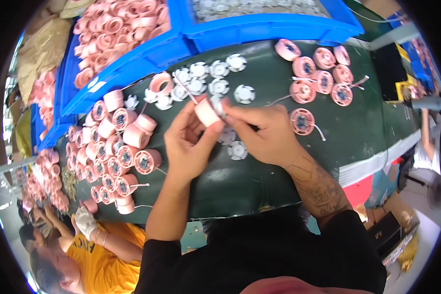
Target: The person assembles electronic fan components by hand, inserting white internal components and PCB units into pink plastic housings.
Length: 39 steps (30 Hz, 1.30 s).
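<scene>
In my left hand (187, 144) is a pink ring-shaped housing (207, 112), gripped between thumb and fingers, with a thin white wire rising from it. My right hand (265, 131) pinches a white round plastic piece (217, 104) against the housing's right side. Whether that piece is seated cannot be made out. Just beyond my hands lie loose white notched discs (219, 87), several of them grouped on the dark green table (240, 193). One more white disc (237, 150) rests between my forearms. An open pink ring (161, 84) stands beside the group.
Pink housings with circuit boards (125, 156) crowd the left side; several more (323, 82) lie at the right. A blue bin (132, 58) of pink rings and another blue bin (274, 22) of white parts line the far edge. At lower left sits a co-worker in a yellow shirt (105, 257).
</scene>
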Each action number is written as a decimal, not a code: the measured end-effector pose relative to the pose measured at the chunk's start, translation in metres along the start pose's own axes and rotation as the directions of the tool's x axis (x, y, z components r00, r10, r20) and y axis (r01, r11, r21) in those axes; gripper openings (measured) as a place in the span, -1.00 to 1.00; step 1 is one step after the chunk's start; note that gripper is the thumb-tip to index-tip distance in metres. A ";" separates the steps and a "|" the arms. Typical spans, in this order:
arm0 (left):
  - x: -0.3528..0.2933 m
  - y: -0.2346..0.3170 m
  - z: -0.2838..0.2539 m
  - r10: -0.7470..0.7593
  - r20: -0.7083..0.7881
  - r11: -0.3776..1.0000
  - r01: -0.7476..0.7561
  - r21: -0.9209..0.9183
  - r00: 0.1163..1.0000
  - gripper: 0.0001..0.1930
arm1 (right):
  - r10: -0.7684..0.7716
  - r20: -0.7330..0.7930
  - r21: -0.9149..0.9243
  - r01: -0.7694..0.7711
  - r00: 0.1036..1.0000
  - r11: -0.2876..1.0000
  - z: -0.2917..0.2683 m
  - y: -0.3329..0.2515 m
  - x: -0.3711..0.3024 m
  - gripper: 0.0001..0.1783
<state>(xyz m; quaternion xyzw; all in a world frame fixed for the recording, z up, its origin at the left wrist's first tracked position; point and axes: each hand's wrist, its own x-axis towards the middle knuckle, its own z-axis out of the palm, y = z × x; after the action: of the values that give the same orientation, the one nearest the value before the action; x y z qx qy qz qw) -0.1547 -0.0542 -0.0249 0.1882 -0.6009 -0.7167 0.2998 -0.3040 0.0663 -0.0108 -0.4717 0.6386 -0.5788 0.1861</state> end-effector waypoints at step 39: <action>0.018 0.000 -0.034 -0.154 0.149 0.600 0.212 -0.771 0.977 -0.50 | 0.064 0.322 -0.836 0.252 0.945 0.487 -0.024 0.042 0.098 -0.64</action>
<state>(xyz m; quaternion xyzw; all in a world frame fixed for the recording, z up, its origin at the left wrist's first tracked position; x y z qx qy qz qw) -0.1467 -0.0915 -0.0303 0.0755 -0.2160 -0.9391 0.2565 -0.3863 -0.0052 -0.0133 -0.6197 0.7776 -0.1057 -0.0113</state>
